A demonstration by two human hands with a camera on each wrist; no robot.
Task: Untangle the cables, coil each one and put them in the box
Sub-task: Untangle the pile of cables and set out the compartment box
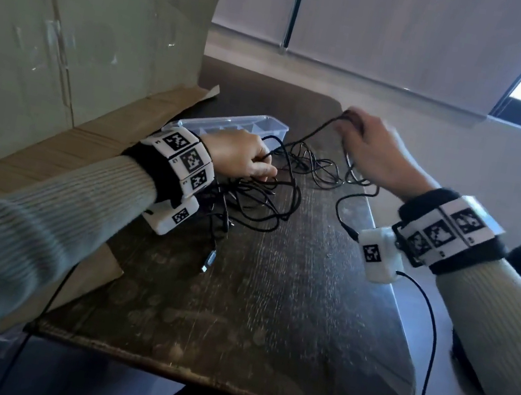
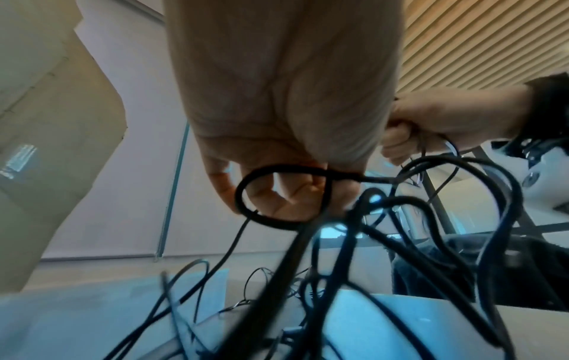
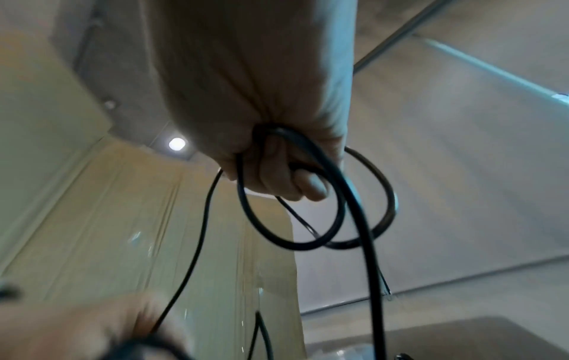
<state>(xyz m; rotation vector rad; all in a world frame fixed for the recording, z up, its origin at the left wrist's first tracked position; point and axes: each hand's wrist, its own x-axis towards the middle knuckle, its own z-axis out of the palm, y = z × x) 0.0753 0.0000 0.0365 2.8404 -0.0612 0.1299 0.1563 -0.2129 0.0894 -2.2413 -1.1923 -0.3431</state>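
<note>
A tangle of thin black cables (image 1: 263, 194) is seen spread over the far half of the dark wooden table (image 1: 285, 306), with one USB plug (image 1: 210, 258) trailing toward the near side. One cable (image 1: 319, 131) is drawn taut out of the tangle up to the right hand (image 1: 375, 151), whose fingers are curled round a few small loops (image 3: 311, 202) already gathered there; the loops are seen most plainly in the right wrist view. The left hand (image 1: 242, 155) is held low over the tangle, its fingers (image 2: 277, 194) pinching a strand that forms a small loop (image 2: 277, 194) at the fingertips. The clear compartmented box (image 1: 240, 124) is found just behind the left hand, with a cable strand lying over its near rim; whether any coil lies inside it cannot be told. A large cardboard sheet (image 1: 83, 27) is propped at the left. The step in hand is judged to be the freeing and coiling of one cable, with the remainder not yet sorted. The next move is judged to call for slack to be fed by the left hand while further turns are laid into the right, snags being cleared before more pull is applied.
</note>
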